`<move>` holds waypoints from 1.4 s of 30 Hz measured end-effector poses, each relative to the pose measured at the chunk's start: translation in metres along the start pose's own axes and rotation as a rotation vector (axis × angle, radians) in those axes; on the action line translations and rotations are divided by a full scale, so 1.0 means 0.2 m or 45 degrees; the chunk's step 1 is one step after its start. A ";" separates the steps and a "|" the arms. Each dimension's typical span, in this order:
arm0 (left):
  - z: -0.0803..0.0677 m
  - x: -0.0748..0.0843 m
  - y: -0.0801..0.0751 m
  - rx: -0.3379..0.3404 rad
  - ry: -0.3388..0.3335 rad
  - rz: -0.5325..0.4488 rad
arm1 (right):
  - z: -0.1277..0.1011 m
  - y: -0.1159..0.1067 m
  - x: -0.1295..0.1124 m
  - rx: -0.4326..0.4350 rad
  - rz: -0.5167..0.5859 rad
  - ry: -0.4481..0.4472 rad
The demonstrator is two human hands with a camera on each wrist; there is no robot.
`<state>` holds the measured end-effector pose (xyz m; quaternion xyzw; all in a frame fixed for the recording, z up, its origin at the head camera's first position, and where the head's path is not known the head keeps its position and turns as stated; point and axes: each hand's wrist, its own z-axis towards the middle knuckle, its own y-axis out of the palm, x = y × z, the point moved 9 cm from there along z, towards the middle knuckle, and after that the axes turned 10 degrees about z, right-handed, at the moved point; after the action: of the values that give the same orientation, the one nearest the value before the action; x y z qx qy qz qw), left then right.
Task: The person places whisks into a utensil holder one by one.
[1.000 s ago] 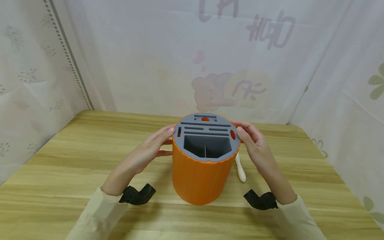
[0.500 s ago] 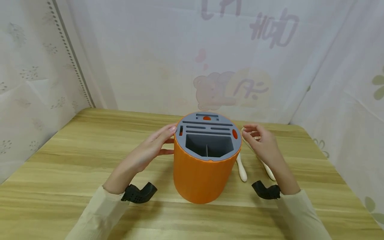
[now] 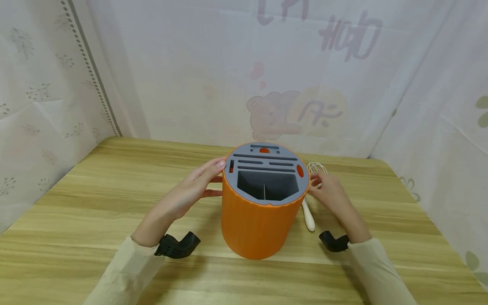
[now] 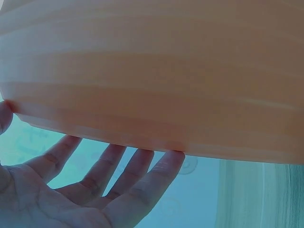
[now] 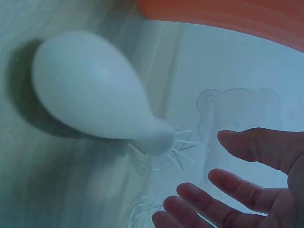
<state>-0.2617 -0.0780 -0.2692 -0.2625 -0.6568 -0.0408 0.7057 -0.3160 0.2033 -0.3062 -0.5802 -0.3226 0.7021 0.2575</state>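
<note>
An orange cylindrical utensil holder (image 3: 259, 231) with a grey slotted top stands upright before me. My left hand (image 3: 194, 186) touches its left side, thumb at the rim; in the left wrist view the fingertips of that hand (image 4: 128, 185) meet the orange wall, fingers spread and nearly straight. Beside the right wall, my right hand (image 3: 329, 192) has its fingers extended around nothing. A whisk's wire loops (image 3: 316, 167) show just beyond it, the rest covered by the hand and forearm. In the right wrist view a pale bulbous handle (image 5: 90, 85) with wires at its narrow end lies near the fingers.
Another pale handle (image 3: 309, 217) lies on the wooden table (image 3: 114, 220) right of the holder, its upper part hidden behind it. A second set of wires (image 5: 147, 206) shows low in the right wrist view. Printed curtains (image 3: 190, 76) hang behind the table.
My right hand has left the holder's rim, moved right over the whisk, then come back lower beside the holder's wall. My left hand stays on the holder.
</note>
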 end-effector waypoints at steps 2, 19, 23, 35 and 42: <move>0.00 0.00 0.00 -0.002 -0.002 0.002 | 0.00 0.02 0.02 -0.031 0.000 0.028; -0.01 0.00 0.00 -0.011 -0.004 0.010 | 0.03 0.12 0.10 -0.097 -0.057 0.095; -0.01 0.00 0.00 -0.011 -0.008 0.009 | 0.03 0.13 0.11 -0.093 -0.033 0.100; -0.01 0.00 0.00 -0.006 -0.006 0.005 | 0.03 0.15 0.12 -0.092 0.036 0.116; -0.01 0.00 0.00 -0.013 -0.003 0.008 | 0.03 0.15 0.12 -0.094 0.057 0.125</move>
<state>-0.2603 -0.0790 -0.2694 -0.2682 -0.6566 -0.0416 0.7037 -0.3257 0.2013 -0.3438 -0.6302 -0.3222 0.6659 0.2356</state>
